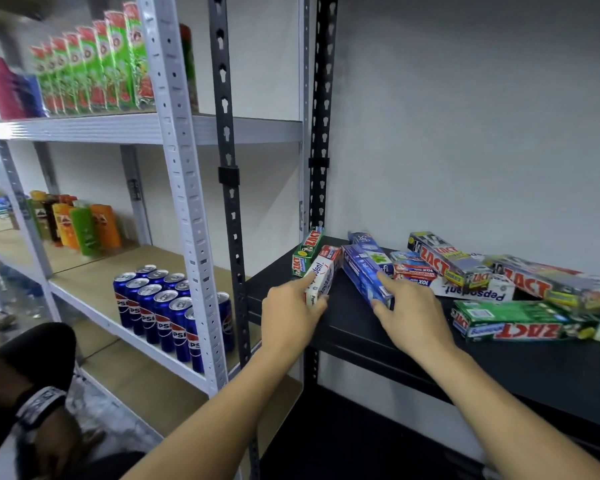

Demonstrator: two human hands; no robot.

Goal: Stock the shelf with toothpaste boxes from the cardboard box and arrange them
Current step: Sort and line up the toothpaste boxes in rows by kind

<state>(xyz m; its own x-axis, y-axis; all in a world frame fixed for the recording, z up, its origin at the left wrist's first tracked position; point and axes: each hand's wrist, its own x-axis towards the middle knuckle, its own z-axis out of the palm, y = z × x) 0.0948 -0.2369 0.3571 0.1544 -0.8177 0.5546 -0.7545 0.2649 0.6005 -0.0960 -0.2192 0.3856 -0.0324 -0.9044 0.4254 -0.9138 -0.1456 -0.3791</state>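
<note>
The left hand (pixel 291 315) grips the near end of a white Pepsodent box (pixel 321 277), forefinger laid along its top and thumb tucked under the end. The right hand (pixel 409 313) holds the near end of a blue toothpaste box (pixel 362 273) in much the same way. Both are long, slim cartons of glossy printed card. They lie on the black shelf (pixel 361 336) with their long axes running away from the person, and their far ends lean together near the back.

Just left of them a small green Zact box (pixel 305 251) lies against the black perforated upright (pixel 321 109). To the right more cartons lie loosely heaped and pointing various ways, among them a long green Zact box (pixel 513 322) lying crosswise near the front edge.

The shelf is matt dark board and stands against a plain grey wall (pixel 465 133). Beside it, a white metal rack (pixel 184 188) with pale boards carries blue Pepsi cans (pixel 167 306).
</note>
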